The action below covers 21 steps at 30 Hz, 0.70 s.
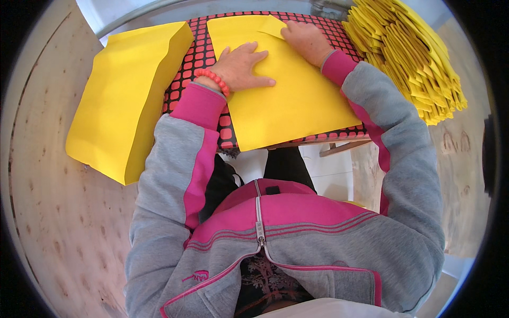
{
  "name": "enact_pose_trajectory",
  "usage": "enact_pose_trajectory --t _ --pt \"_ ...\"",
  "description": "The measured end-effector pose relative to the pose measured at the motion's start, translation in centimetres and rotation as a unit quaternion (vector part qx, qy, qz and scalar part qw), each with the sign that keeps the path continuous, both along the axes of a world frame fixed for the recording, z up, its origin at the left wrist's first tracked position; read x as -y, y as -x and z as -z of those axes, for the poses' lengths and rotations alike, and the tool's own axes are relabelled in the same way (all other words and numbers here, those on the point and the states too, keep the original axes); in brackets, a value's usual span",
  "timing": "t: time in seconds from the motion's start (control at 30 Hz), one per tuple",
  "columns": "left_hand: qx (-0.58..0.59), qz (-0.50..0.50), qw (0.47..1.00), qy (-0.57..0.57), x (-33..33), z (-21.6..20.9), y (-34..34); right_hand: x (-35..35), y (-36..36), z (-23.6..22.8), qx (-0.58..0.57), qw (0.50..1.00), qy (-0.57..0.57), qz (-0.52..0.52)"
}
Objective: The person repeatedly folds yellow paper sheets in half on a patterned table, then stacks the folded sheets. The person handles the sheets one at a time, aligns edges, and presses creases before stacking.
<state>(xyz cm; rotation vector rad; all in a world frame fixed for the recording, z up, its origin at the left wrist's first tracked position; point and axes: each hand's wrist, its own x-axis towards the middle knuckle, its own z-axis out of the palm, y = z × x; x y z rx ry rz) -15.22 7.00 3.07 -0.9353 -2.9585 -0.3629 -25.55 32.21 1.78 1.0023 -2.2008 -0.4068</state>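
A large yellow paper sheet [297, 103] lies flat in front of me, its near corner reaching the table's front edge. My left hand [239, 68], with a red bead bracelet at the wrist, rests open on the sheet's left part, fingers spread. At the sheet's far edge, a small flap [272, 26] is folded over. My right hand [307, 42] has its fingers curled down onto that flap, pinching the paper there. The fingertips of this hand are partly hidden.
The table wears a red-and-black patterned cover [183, 77]. At left, a thick stack of yellow sheets [114, 100] sits on a pale wooden board [47, 175]. A tall pile of folded yellow paper pieces [419, 63] stands to the right, close to my right forearm.
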Motion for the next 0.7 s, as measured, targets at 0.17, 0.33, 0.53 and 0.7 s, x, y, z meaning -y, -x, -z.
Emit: enact_pose_trajectory --t 0.17,0.33,0.53,0.7 --pt "0.008 -0.019 1.000 -0.006 0.9 0.3 -0.2 -4.7 1.9 -1.9 0.507 0.770 0.367 0.120" --pt "-0.003 -0.023 1.000 -0.012 0.9 0.2 -0.1 -8.7 3.0 -1.9 0.659 0.548 0.500 0.126" --pt "-0.010 -0.010 1.000 -0.015 0.6 -0.5 -0.9 -5.1 0.5 -0.4 0.082 0.995 0.050 0.009" --pt "-0.007 0.004 1.000 -0.003 0.7 -0.2 -0.7 -4.8 -0.6 -1.2 0.100 0.987 0.108 0.063"
